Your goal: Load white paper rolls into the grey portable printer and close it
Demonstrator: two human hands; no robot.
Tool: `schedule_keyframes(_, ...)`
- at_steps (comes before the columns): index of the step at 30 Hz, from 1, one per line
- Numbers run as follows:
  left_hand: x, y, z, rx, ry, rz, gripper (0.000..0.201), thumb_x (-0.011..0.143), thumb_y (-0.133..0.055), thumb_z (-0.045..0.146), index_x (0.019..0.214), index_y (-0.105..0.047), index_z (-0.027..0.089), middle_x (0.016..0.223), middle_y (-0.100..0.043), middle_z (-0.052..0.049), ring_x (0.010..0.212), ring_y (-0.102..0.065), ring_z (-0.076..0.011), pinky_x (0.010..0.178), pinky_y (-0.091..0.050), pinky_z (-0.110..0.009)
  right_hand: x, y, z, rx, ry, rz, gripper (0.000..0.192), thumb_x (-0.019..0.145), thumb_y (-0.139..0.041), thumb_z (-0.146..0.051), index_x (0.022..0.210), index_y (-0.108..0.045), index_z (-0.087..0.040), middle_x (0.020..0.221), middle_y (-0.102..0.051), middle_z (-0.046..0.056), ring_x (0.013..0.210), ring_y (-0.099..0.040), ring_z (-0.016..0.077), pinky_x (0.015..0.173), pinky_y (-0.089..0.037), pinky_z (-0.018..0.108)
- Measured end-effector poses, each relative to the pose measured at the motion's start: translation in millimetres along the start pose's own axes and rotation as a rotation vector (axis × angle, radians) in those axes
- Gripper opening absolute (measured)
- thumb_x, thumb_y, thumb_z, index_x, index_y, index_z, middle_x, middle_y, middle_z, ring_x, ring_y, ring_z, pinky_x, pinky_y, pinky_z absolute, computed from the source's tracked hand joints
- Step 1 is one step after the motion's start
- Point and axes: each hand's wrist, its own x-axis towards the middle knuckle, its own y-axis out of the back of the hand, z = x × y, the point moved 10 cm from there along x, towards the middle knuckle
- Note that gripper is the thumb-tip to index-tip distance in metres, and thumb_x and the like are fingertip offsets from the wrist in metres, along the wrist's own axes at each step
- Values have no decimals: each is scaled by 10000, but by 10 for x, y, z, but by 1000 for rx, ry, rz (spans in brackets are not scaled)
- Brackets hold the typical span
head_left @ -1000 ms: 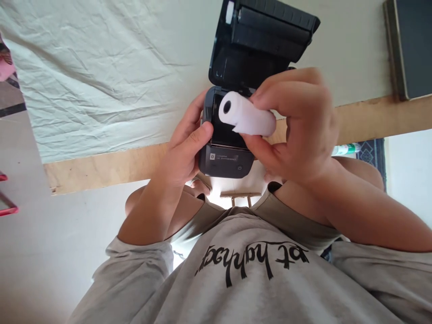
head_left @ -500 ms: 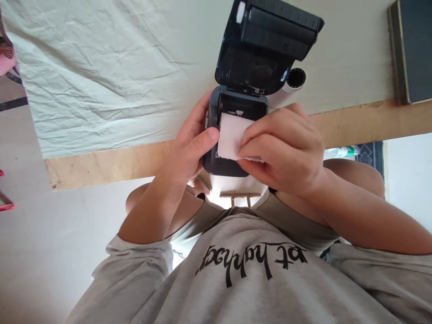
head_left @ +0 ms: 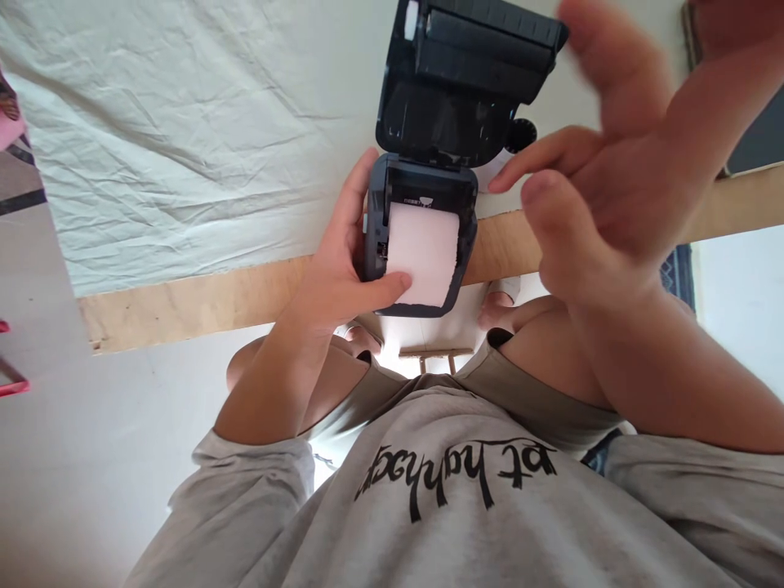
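Observation:
My left hand [head_left: 334, 282] grips a small black portable thermal printer [head_left: 469, 237] by its left side, above the table's front edge. The printer's lid [head_left: 447, 122] stands open, swung back away from me. White roll paper [head_left: 425, 245] lies in the compartment, its end hanging toward me. My left thumb presses on the paper's lower left. My right hand [head_left: 630, 188] is raised to the right of the printer, fingers spread and partly blurred, with nothing in it. Its fingertips are close to the lid's right corner and a white roll [head_left: 494, 167] behind the printer.
A pale, wrinkled cloth [head_left: 184, 147] covers the table, with a bare wooden edge [head_left: 202, 306] along the front. At the far right lies a dark flat object [head_left: 759, 135], partly hidden by my right hand. Below are my legs and a patterned mat [head_left: 677, 265].
My right hand has let go of the paper and moved up and right, its fingers opening. The paper now lies fully visible. The printer has shifted slightly left, and my left thumb now rests on the paper.

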Motion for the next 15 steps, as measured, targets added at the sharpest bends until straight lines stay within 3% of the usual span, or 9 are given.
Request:
schedule_keyframes(3, -11, 45, -37, 34, 14, 11, 914, 627, -783, 223, 1438, -381, 350, 1308, -581, -29, 1111, -606, -231, 803, -551, -300, -64, 215, -180, 201, 196, 277, 460, 783, -511, -302, 1226, -414, -376, 1268, -459, 2, 987, -623, 147, 666, -534, 274)
schedule_keyframes(5, -19, 61, -62, 44, 26, 10, 951, 610, -798, 230, 1446, -363, 362, 1282, -593, -28, 1018, -633, -213, 759, -552, -292, -91, 214, -192, 259, 231, 306, 319, 782, -503, -290, 1095, -481, -347, 1107, -509, -18, 825, -616, 113, 577, -494, 245)
schedule_keyframes(8, -19, 49, -82, 16, 36, 10, 952, 598, -810, 246, 1431, -371, 387, 1330, -566, -20, 1038, -633, -217, 783, -555, -296, -77, 1, -154, 142, 193, 111, 203, 849, -495, -277, 1048, -525, -303, 1120, -532, -12, 895, -628, 140, 519, -474, 229)
schedule_keyframes(11, -13, 6, -43, -36, 3, 19, 880, 611, -811, 322, 1393, -416, 396, 1358, -539, -10, 1137, -602, -234, 874, -549, -321, -118, -254, -92, 51, 180, -119, 311, 854, -538, -226, 1162, -514, -259, 1296, -510, 25, 1011, -607, 159, 520, -490, 205)
schedule_keyframes(13, -19, -2, 6, -54, -30, 45, 718, 670, -767, 432, 1328, -487, 363, 1264, -584, -23, 1088, -617, -227, 863, -546, -337, -157, -378, -36, 81, 173, -203, 396, 843, -580, -229, 1222, -468, -253, 1360, -474, 43, 1030, -594, 155, 512, -490, 188)
schedule_keyframes(15, -36, -6, 40, -45, -39, 58, 519, 740, -707, 474, 1213, -576, 304, 1026, -637, -32, 902, -642, -190, 728, -535, -311, -187, -467, 26, 141, 159, -235, 480, 840, -604, -260, 1279, -411, -268, 1384, -444, 47, 986, -590, 139, 503, -489, 186)
